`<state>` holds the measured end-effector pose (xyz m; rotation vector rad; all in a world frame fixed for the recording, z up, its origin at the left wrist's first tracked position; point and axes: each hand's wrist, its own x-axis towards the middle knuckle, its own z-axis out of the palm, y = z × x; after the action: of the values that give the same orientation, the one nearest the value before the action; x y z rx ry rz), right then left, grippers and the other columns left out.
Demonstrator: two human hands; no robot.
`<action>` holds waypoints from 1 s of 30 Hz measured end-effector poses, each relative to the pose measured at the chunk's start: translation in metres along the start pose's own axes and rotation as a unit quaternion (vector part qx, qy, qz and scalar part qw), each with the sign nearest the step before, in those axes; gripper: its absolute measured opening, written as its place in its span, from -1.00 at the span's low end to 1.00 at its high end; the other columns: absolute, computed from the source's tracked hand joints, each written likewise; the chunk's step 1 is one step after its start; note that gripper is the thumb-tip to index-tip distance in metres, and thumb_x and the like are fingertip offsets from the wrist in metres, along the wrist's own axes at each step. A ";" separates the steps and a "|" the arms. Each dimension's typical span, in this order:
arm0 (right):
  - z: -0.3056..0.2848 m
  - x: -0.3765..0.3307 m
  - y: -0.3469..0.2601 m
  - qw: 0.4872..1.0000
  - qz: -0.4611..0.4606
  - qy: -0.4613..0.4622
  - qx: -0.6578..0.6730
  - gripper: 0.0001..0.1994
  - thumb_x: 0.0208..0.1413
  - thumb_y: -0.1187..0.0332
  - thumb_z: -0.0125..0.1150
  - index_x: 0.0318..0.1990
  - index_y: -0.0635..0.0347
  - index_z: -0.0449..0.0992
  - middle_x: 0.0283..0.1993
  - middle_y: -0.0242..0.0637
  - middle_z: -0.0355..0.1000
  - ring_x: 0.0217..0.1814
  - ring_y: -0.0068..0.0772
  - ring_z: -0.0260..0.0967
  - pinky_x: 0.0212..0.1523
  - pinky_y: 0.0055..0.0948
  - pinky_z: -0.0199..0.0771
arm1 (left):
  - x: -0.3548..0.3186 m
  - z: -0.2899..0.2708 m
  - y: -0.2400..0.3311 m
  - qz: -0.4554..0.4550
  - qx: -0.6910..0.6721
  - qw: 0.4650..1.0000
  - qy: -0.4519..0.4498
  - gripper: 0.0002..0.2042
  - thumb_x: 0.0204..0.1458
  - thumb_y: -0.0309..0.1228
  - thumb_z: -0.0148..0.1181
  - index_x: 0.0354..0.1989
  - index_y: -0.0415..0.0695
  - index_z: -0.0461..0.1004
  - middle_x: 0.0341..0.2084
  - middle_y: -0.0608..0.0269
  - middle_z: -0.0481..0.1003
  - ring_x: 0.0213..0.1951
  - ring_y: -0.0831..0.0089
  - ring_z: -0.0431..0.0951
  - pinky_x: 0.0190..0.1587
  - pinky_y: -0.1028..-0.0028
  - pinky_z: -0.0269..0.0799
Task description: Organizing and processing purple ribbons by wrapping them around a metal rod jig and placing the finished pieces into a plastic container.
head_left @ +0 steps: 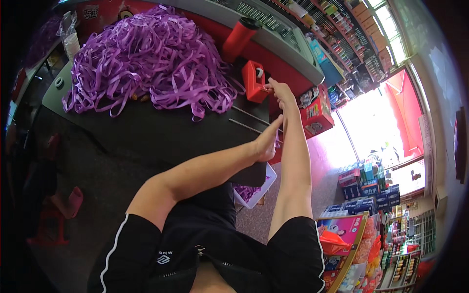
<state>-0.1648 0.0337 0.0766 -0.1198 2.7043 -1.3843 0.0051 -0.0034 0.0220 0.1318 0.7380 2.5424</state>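
Observation:
My right hand (283, 94) reaches to a red tape dispenser (252, 84) at the table's far right edge. Its thumb and fingertips pinch at the dispenser's cutting end, where the tape would come off; the strip is too fine to see clearly. A pale tape roll (259, 73) sits inside the dispenser. Nearer to me, my left hand (266, 144) is raised edge-on by the table's right edge, fingers pressed together. A bit of purple ribbon (277, 140) shows beyond its palm. Two thin rods (245, 126) lie on the dark table (146, 139), their right ends running behind my hands.
A big heap of purple ribbons (151, 58) covers the table's far side. Behind the dispenser stands a red cylinder with a black top (240, 39). A white bin (267, 181) with purple scraps is below the table edge. Boxes (317, 112) and shop shelves stand right.

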 end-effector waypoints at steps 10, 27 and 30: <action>0.012 0.023 -0.012 0.985 0.102 -0.067 0.118 -0.81 -0.03 0.14 0.27 -0.53 -0.05 0.45 -0.62 -0.64 0.26 -0.68 -0.77 0.02 -0.63 -0.66 -0.10 | 0.026 -0.021 -0.011 0.002 -0.088 0.995 -0.045 -0.25 -0.06 0.36 -0.04 0.11 -0.03 0.33 -0.08 0.25 0.39 -0.06 0.40 0.37 0.00 0.37 0.23; 0.002 -0.030 0.030 0.973 0.085 -0.091 0.192 -0.85 0.01 0.18 0.24 -0.45 -0.02 0.48 -0.57 -0.68 0.26 -0.66 -0.84 0.02 -0.66 -0.70 -0.14 | 0.016 -0.014 -0.008 -0.034 -0.081 0.993 -0.080 -0.23 0.06 0.29 -0.16 0.35 0.08 -0.04 0.27 0.30 0.10 0.27 0.26 0.13 0.25 0.05 0.03; 0.009 -0.032 0.031 0.975 0.080 -0.078 0.193 -0.87 0.01 0.20 0.23 -0.42 -0.01 0.50 -0.57 -0.69 0.24 -0.65 -0.84 0.00 -0.65 -0.70 -0.15 | 0.016 -0.015 -0.008 -0.050 -0.091 0.994 -0.045 -0.21 0.05 0.32 -0.17 0.34 0.08 -0.02 0.26 0.31 0.11 0.26 0.26 0.15 0.24 0.04 0.05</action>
<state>-0.1327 0.0487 0.0479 0.0191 2.2187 -1.7323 -0.0093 0.0031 0.0048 0.1431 0.4631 2.4760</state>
